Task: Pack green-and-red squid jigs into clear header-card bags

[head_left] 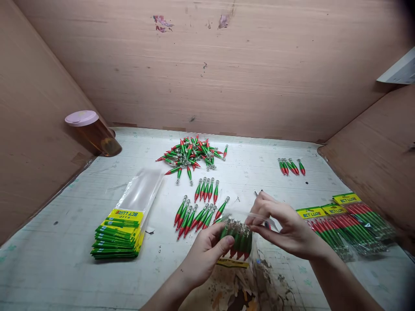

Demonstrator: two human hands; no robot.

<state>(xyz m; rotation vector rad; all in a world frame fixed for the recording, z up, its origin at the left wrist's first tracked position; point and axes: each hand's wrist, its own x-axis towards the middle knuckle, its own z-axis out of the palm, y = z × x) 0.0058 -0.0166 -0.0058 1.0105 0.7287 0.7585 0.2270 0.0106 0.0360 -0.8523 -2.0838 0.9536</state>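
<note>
My left hand (207, 252) grips a clear plastic bag of green and red lures (239, 242), its thumb pressed on the front and the yellow header at the bottom edge. At the bag's upper right, my right hand (283, 224) pinches the clear film near the lures' metal hooks. Loose lures (191, 218) lie in rows just left of and above the bag. Farther back is a heap of the same lures (191, 155). A stack of flat bags with yellow and green headers (119, 235) sits to the left.
Filled packs (353, 224) lie at the right, with a few loose lures (292, 167) behind them. A lidded cup of brown liquid (94, 134) leans at the back left. Cardboard walls (207, 69) enclose the table (65, 224).
</note>
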